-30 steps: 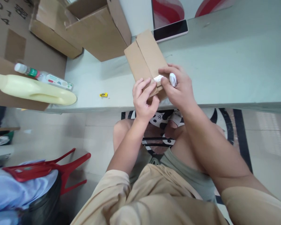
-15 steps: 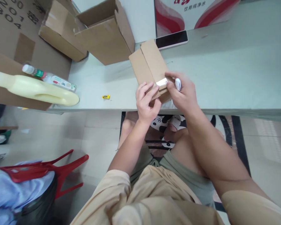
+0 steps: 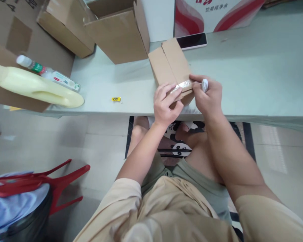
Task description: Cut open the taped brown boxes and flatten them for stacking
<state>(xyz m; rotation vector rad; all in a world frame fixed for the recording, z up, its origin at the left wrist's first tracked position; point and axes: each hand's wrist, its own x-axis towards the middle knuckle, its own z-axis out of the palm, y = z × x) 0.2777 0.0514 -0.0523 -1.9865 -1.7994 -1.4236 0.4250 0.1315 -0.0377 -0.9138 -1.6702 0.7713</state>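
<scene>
A small cardboard box (image 3: 175, 64) rests on the table near its front edge, its top flaps meeting in a seam. A strip of shiny clear tape (image 3: 185, 85) crosses that seam at the near end. My left hand (image 3: 166, 104) is closed on the box's near left corner, fingers over the top and thumb at the front side. At the near right corner, my right hand (image 3: 209, 97) is closed round a small white object (image 3: 204, 85), whose kind I cannot make out. The right fingertips are at the end of the tape.
Behind the box lies a phone (image 3: 192, 41) before a red and white carton (image 3: 217, 18). An open cardboard box (image 3: 117, 37) stands at the back left. A pale yellow bottle (image 3: 37, 85), a clear plastic bottle (image 3: 62, 80) and a yellow packet (image 3: 116, 99) are left. A red chair (image 3: 58, 185) stands below.
The box and both hands have shifted a little to the right in view, and the box's left side shows more. The right fingers have moved outward along the tape, exposing more of it.
</scene>
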